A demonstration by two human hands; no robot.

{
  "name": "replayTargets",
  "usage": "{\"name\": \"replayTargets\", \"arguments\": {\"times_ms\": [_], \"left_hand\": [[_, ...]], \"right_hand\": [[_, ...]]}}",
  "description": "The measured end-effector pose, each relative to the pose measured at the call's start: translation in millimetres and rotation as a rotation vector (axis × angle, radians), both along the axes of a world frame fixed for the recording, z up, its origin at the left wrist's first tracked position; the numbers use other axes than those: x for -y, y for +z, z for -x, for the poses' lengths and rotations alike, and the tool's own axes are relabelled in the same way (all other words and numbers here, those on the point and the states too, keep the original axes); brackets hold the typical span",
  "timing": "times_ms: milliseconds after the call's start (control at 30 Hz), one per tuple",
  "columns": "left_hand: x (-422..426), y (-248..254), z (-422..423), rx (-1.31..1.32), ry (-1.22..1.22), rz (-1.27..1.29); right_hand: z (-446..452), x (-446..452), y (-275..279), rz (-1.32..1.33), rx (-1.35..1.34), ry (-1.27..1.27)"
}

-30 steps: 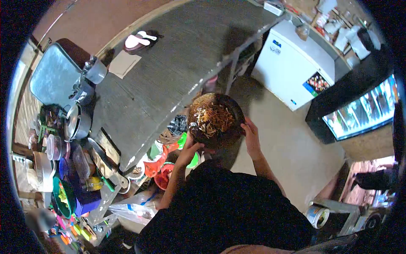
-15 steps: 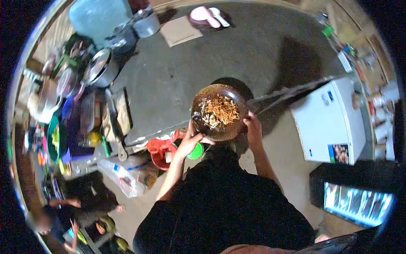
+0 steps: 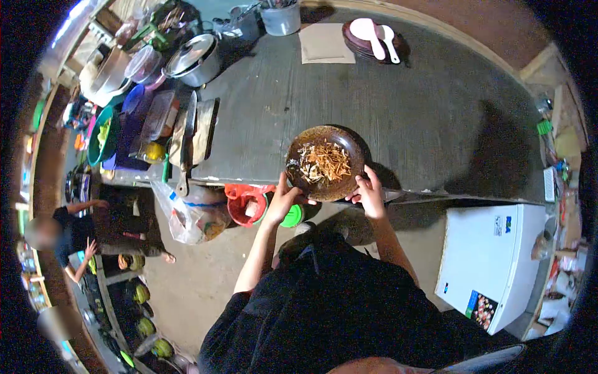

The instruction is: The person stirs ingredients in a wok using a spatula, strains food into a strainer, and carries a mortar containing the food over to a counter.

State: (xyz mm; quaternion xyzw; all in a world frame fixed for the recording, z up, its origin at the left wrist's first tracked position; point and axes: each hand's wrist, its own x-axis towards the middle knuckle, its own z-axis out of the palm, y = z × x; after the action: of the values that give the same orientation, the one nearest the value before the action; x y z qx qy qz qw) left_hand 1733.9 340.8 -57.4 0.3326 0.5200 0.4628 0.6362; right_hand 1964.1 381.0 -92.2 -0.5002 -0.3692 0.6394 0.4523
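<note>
A brown speckled dish is held near the table's front edge. Thin orange and white shreds lie heaped inside it; I cannot tell what food they are. My left hand grips the dish at its lower left, thumb up along the side and fingers partly hidden beneath. On the lower right side, my right hand holds the same rim, its fingers curled against the edge.
The dark table carries a knife on a cutting board, a lidded pot, and two white rice paddles on stacked plates. Below stand a red bin and a white freezer. Another person is at left.
The view has turned, so the table and its items sit further right and the freezer lower. Both hands keep hold of the dish, which stays near the middle of the view.
</note>
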Motion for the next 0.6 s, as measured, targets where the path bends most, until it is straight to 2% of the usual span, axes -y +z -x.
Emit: {"name": "replayTargets", "arguments": {"times_ms": [67,100,233,367,467,600], "left_hand": [[2,6,-7,-0.093,0.023,-0.044],[9,29,-16,-0.225,0.092,-0.049],[13,-10,-13,0.076,0.254,-0.086],[24,-9,-23,0.170,0.399,-0.132],[34,-17,-27,0.351,0.460,-0.109],[37,-21,-33,0.519,0.512,-0.250]], "right_hand": [[-4,-1,-2,-0.010,0.007,0.048],[-6,-1,-1,-0.002,0.004,0.066],[-10,0,10,-0.003,-0.121,0.162],[-18,-7,17,0.011,-0.185,0.269],[-23,-6,22,0.036,-0.184,0.345],[-23,-8,30,0.018,-0.152,0.399]]}}
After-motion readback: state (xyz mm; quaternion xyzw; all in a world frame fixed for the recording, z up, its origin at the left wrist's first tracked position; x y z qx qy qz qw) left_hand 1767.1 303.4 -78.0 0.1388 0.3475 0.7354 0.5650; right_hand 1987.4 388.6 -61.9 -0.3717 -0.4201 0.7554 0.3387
